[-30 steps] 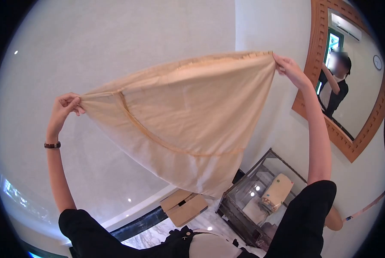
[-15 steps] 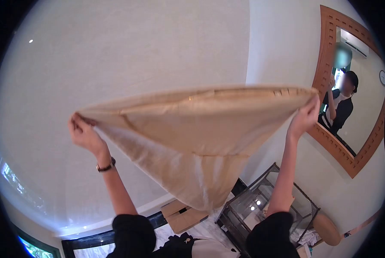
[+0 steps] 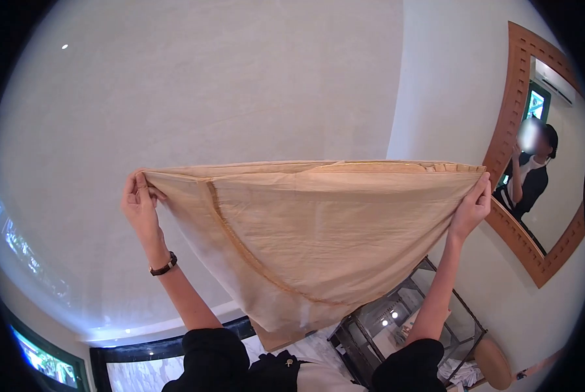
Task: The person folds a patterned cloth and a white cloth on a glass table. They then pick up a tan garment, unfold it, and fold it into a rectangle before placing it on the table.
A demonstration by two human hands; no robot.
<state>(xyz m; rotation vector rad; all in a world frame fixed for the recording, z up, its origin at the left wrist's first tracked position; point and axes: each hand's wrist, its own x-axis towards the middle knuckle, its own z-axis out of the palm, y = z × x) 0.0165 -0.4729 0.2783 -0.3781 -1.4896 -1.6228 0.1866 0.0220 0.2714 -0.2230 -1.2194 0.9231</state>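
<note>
A tan cloth [image 3: 318, 228] with a curved seam hangs stretched between my two raised hands, its top edge nearly level and its lower part drooping. My left hand [image 3: 142, 199], with a dark band on the wrist, pinches the cloth's upper left corner. At the upper right corner, by a gathered or pleated stretch of edge, my right hand [image 3: 473, 208] grips the fabric between thumb and fingers.
A wood-framed mirror [image 3: 501, 140] hangs on the right wall and reflects a person. Below the cloth stand a metal-framed glass case [image 3: 403, 313] and a cardboard box [image 3: 276, 338]. A round brown object [image 3: 493, 362] is at the lower right.
The cloth has turned and opened wider, showing the long curved seam, and its top edge is straighter. Both hands sit lower in view, my left hand also farther right, still holding the corners.
</note>
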